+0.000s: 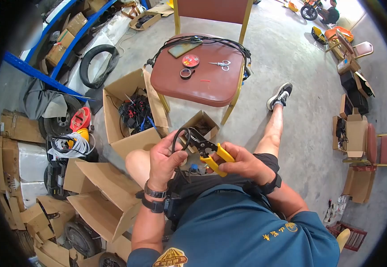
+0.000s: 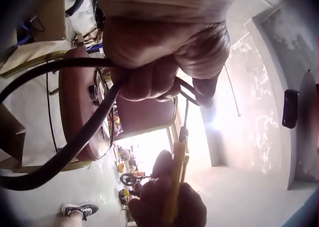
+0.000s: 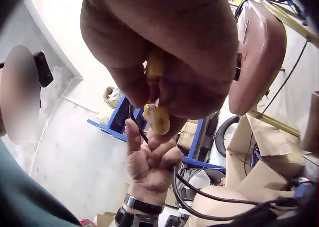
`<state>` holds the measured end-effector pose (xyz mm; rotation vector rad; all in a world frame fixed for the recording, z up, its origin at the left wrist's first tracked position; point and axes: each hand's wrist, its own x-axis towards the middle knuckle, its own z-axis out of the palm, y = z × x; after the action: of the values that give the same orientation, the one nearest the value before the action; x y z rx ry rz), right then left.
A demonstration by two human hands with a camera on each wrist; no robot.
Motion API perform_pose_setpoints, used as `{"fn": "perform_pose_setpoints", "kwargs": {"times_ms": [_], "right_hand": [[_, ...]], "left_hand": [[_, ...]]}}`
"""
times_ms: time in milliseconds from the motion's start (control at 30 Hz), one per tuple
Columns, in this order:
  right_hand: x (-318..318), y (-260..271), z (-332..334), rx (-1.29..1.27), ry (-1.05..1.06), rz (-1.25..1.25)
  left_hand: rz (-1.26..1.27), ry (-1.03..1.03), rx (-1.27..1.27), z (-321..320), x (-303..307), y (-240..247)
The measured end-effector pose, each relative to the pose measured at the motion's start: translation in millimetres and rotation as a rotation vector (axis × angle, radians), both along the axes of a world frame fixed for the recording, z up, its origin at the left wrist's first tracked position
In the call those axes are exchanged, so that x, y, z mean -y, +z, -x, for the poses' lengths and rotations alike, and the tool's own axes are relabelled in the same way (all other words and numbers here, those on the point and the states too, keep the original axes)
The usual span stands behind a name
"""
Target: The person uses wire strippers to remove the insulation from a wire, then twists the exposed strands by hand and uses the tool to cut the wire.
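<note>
My left hand (image 1: 163, 161) pinches a black cable (image 2: 70, 160) between thumb and fingers, in front of my lap. The cable bends in a loop above that hand and hangs down past it. My right hand (image 1: 247, 163) grips the yellow handles of wire strippers (image 1: 224, 153), whose dark toothed head points at the left hand. The tool's head lies right beside the cable loop in the head view. In the left wrist view, the cable's short end sticks out past the fingertips toward the tool. In the right wrist view the right hand hides most of the strippers.
A brown chair (image 1: 167, 84) ahead bears scissors (image 1: 224, 65), a tape roll (image 1: 185, 73), a red spool (image 1: 191, 60), a phone-like slab (image 1: 183, 50) and black cables. An open carton (image 1: 113, 107) with wired parts stands left of it; more cartons (image 1: 109, 178) lie lower left.
</note>
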<state>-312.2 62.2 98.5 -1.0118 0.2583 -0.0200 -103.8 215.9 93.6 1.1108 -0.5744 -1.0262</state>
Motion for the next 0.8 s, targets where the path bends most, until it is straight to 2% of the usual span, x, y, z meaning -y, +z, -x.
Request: {"fn": "perform_pose_setpoints", "kwargs": {"times_ms": [233, 533, 800], "right_hand": [[-6.1, 6.0, -5.3, -0.105, 0.033, 0.041], [-1.9, 15.9, -5.2, -0.088, -0.014, -0.171], [0.4, 17.9, -5.1, -0.097, -0.01, -0.104]], "left_hand": [[0.006, -0.045, -0.078, -3.0, -7.4, -1.4], [-0.032, -0.096, -0.07, -4.5, -16.1, -5.1], [-0.02, -0.167, -0.091, -5.9, -14.9, -1.4]]}}
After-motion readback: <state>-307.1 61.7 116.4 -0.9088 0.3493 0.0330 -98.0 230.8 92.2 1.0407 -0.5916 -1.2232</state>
